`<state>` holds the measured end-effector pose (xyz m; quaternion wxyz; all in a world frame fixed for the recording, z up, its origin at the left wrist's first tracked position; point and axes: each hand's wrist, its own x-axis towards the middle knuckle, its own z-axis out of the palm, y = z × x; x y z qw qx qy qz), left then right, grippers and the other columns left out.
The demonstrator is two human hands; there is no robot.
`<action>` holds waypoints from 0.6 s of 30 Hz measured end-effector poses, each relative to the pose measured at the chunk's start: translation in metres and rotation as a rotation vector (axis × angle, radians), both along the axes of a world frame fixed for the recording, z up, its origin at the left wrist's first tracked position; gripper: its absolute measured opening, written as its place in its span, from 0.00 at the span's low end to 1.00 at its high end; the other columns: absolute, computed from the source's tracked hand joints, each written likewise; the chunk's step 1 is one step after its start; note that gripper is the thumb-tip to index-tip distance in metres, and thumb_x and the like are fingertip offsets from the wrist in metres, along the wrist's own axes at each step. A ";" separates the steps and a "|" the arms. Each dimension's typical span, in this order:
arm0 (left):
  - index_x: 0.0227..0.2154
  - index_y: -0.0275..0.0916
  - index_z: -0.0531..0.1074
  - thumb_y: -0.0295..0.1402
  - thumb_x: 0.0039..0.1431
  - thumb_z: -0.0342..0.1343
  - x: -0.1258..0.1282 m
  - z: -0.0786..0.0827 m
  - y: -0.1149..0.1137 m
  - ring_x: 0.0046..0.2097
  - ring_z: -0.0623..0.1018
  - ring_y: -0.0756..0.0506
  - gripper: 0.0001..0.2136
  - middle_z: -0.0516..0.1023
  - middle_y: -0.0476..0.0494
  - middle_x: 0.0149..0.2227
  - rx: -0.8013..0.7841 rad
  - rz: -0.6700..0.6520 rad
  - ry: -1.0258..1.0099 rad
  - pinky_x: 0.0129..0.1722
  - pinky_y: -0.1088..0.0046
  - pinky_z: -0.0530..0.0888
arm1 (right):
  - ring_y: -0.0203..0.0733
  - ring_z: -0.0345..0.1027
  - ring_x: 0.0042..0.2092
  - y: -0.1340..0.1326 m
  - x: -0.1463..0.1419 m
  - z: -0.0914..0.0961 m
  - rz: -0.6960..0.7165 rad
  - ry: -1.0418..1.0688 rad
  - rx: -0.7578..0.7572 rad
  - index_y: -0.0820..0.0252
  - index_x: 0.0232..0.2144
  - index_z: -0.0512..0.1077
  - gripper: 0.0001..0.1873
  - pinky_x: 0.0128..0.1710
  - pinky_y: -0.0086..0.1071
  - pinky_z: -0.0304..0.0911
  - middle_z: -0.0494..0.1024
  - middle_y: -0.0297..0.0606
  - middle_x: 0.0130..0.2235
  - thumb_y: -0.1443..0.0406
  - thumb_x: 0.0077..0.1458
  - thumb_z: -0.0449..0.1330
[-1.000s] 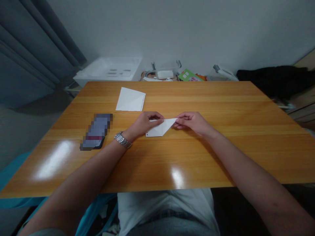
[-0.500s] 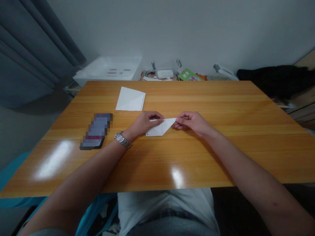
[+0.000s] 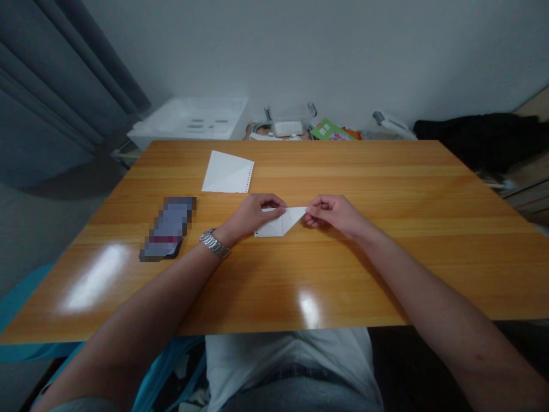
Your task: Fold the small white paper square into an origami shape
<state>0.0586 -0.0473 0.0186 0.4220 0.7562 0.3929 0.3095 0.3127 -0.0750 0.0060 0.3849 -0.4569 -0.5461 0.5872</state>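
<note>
A small folded piece of white paper [image 3: 274, 228] lies near the middle of the wooden table, its right end drawn out to a point. Punched holes show at its lower left corner. My left hand [image 3: 256, 214], with a metal watch at the wrist, pinches the paper's upper edge, thumb on top. The pointed right tip is pinched between thumb and fingers of my right hand [image 3: 332, 212]. My fingers hide part of the upper left of the paper.
Behind my left hand lies a flat white sheet [image 3: 227, 173] with a perforated edge. A phone [image 3: 169, 229], blurred out, rests to the left on the table [image 3: 364, 274]. Beyond the far edge stand a white bin [image 3: 193, 117], a green booklet [image 3: 332, 130] and dark cloth [image 3: 480, 137].
</note>
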 end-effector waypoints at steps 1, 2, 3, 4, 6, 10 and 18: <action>0.36 0.35 0.80 0.40 0.59 0.63 0.000 0.000 0.000 0.40 0.80 0.47 0.12 0.84 0.41 0.39 -0.004 -0.001 -0.002 0.46 0.70 0.75 | 0.38 0.78 0.30 0.000 0.000 0.001 0.002 -0.006 0.004 0.62 0.32 0.76 0.21 0.33 0.32 0.74 0.84 0.41 0.31 0.51 0.48 0.73; 0.36 0.35 0.80 0.40 0.59 0.63 0.000 -0.001 0.000 0.40 0.80 0.47 0.12 0.84 0.41 0.39 -0.007 -0.003 -0.003 0.46 0.70 0.75 | 0.38 0.78 0.30 0.000 0.000 0.001 0.007 -0.013 0.011 0.62 0.32 0.76 0.21 0.33 0.31 0.73 0.84 0.41 0.32 0.50 0.49 0.73; 0.36 0.35 0.80 0.40 0.59 0.63 -0.001 -0.001 0.001 0.40 0.80 0.47 0.12 0.84 0.41 0.39 -0.009 -0.005 -0.004 0.46 0.70 0.76 | 0.37 0.77 0.30 0.000 0.001 0.001 0.015 -0.020 0.019 0.62 0.32 0.76 0.21 0.33 0.31 0.73 0.84 0.41 0.32 0.50 0.49 0.73; 0.36 0.35 0.80 0.40 0.59 0.63 -0.001 -0.001 0.001 0.40 0.80 0.47 0.12 0.84 0.41 0.39 -0.010 -0.009 -0.004 0.46 0.70 0.76 | 0.37 0.77 0.30 0.000 0.001 0.001 0.024 -0.026 0.027 0.62 0.32 0.76 0.21 0.33 0.31 0.73 0.84 0.41 0.32 0.50 0.50 0.72; 0.37 0.35 0.80 0.39 0.59 0.63 -0.001 -0.003 0.002 0.40 0.80 0.47 0.11 0.84 0.41 0.39 -0.007 -0.013 -0.010 0.46 0.70 0.76 | 0.37 0.77 0.31 0.000 0.002 0.001 0.040 -0.038 0.041 0.61 0.33 0.76 0.21 0.33 0.31 0.73 0.84 0.41 0.32 0.50 0.51 0.72; 0.37 0.35 0.80 0.39 0.59 0.63 -0.002 -0.004 0.002 0.41 0.80 0.47 0.12 0.84 0.41 0.40 -0.012 -0.024 -0.024 0.47 0.69 0.76 | 0.37 0.77 0.30 0.000 0.002 0.001 0.042 -0.045 0.057 0.61 0.32 0.75 0.22 0.33 0.32 0.73 0.83 0.40 0.31 0.48 0.50 0.71; 0.37 0.34 0.80 0.40 0.59 0.63 0.001 0.004 -0.002 0.41 0.80 0.47 0.12 0.84 0.40 0.40 -0.011 0.000 -0.018 0.46 0.69 0.76 | 0.37 0.76 0.29 -0.001 0.000 0.004 0.026 -0.047 0.077 0.61 0.32 0.76 0.24 0.34 0.34 0.74 0.82 0.40 0.31 0.46 0.49 0.71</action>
